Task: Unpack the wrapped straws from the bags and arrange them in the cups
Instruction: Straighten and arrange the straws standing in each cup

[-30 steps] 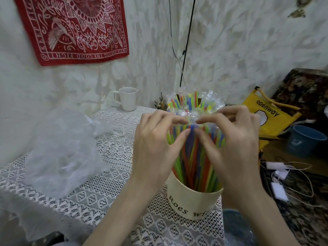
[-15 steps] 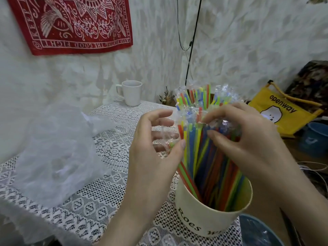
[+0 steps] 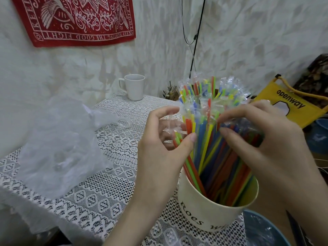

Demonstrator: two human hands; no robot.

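Observation:
A cream cup (image 3: 202, 212) with black lettering stands near the table's front edge, tilted toward me. It is packed with colourful wrapped straws (image 3: 207, 132), their clear wrapper tips fanning out at the top. My left hand (image 3: 159, 157) curls round a few straws at the bundle's left side, thumb pressed against them. My right hand (image 3: 262, 144) pinches the straws on the right side between thumb and fingers. A crumpled clear plastic bag (image 3: 58, 148) lies on the table to the left. A white mug (image 3: 134, 87) stands at the table's back by the wall.
A white lace cloth (image 3: 110, 189) covers the table. A blue bowl (image 3: 262, 229) sits at the front right beside the cup. A yellow bag (image 3: 287, 105) and a blue tub (image 3: 319, 135) are off to the right. A black cord (image 3: 195, 43) hangs down the wall.
My hands have spread apart from a tight grip round the whole bundle, splitting the straws left and right. The cup has tipped toward me and sits nearer in view.

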